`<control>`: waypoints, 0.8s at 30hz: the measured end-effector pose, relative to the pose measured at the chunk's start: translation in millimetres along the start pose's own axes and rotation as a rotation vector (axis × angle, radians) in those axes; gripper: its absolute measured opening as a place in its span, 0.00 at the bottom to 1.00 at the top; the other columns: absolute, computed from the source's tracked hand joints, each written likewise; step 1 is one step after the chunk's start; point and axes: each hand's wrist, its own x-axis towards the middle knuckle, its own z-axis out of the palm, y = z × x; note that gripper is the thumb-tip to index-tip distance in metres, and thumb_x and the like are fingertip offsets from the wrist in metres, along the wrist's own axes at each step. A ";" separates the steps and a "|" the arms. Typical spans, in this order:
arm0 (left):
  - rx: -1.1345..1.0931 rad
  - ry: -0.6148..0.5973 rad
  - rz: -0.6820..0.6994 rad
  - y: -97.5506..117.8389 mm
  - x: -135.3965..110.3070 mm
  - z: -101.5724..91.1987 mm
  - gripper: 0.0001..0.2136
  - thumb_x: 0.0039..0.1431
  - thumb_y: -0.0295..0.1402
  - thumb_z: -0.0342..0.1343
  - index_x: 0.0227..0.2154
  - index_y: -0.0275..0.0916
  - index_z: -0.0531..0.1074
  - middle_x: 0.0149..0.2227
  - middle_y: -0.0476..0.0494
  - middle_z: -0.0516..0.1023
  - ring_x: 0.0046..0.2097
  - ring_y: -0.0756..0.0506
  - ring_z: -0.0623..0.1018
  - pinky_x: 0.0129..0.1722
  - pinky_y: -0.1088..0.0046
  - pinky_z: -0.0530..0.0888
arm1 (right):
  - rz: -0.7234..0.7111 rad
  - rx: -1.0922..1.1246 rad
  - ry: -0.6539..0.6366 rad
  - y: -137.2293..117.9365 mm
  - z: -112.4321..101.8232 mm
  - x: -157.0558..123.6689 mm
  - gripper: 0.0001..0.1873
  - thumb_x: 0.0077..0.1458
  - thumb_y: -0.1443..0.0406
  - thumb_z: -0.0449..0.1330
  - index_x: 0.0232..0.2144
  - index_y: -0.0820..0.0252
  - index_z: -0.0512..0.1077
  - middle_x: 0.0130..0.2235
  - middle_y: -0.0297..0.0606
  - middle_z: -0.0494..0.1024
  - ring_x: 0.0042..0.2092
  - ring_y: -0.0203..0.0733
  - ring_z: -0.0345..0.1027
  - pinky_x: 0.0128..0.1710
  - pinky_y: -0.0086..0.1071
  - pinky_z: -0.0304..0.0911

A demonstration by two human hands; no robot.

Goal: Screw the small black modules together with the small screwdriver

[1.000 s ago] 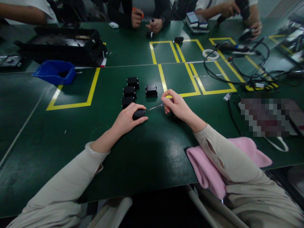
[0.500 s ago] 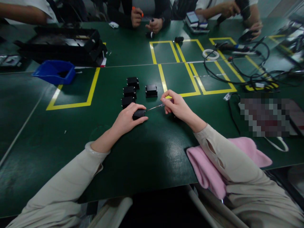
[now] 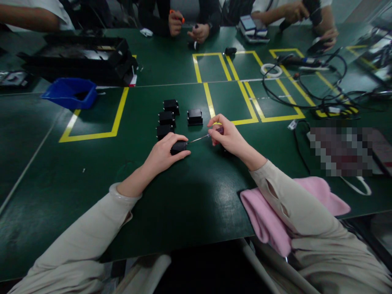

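Observation:
My left hand (image 3: 165, 153) is closed around a small black block (image 3: 179, 147) on the table, thumb at its near side and fingers over its far side. In my right hand (image 3: 226, 136) is a screwdriver (image 3: 200, 138), its dark handle pinched between thumb and fingers. The thin metal shaft points left, its tip at the right end of the held block. Three like black blocks (image 3: 166, 118) stand in a row just beyond my left hand, and another black block (image 3: 195, 116) sits apart to their right. Something dark shows partly under my right hand, mostly hidden.
A blue bin (image 3: 72, 93) and a large black tray (image 3: 79, 57) stand at the left. Yellow tape (image 3: 251, 102) marks the green table. Black cables (image 3: 324, 98) and a white ring (image 3: 271, 70) lie right, a pink cloth (image 3: 266, 216) under my right forearm. Co-workers' hands (image 3: 199, 32) work across the table.
My right fingers have shifted on the screwdriver, and more of its handle shows now. My left hand and the black block have stayed in place.

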 end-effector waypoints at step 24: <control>-0.008 -0.007 -0.020 0.4 -0.3 -0.2 0.18 0.66 0.46 0.61 0.52 0.43 0.73 0.52 0.40 0.78 0.53 0.36 0.78 0.54 0.57 0.74 | 0.013 0.000 0.015 -1.6 0.8 -0.5 0.10 0.63 0.67 0.62 0.41 0.54 0.64 0.25 0.23 0.70 0.23 0.33 0.68 0.26 0.30 0.61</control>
